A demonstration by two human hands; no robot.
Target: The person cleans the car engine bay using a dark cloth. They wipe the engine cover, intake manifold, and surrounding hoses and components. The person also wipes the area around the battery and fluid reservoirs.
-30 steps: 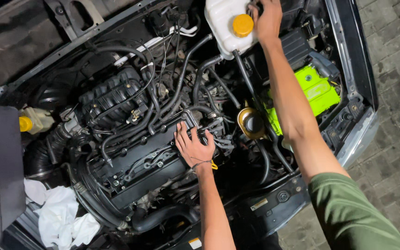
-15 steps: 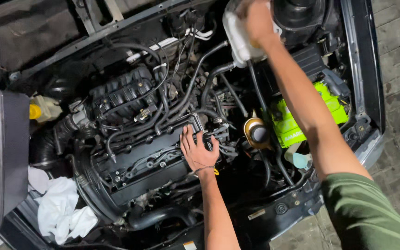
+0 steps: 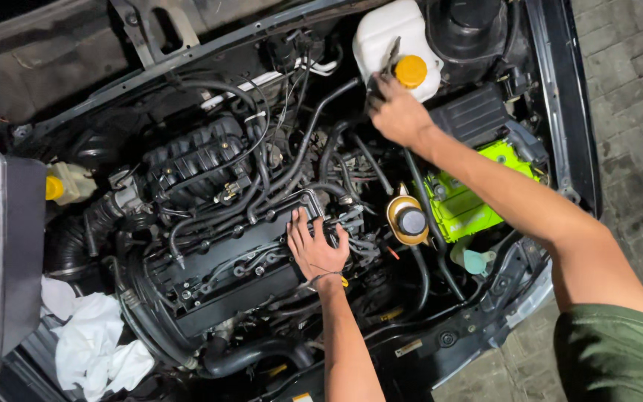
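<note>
Right hand: upper centre, your fingers closed on a dark tool, just left of the yellow cap on the white tank.
Left hand: centre, spread flat on the engine cover, holding nothing.
Nearer: right hand.

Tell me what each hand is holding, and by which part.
Left hand holds nothing; it lies flat on the engine cover. Right hand is at the white tank, beside its yellow cap; its hold cannot be told.

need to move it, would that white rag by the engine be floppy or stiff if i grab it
Probably floppy: the white rag lies crumpled in soft folds. Likely light, since it drapes loosely over the parts beneath. It may snag on the hoses beside it.
</note>
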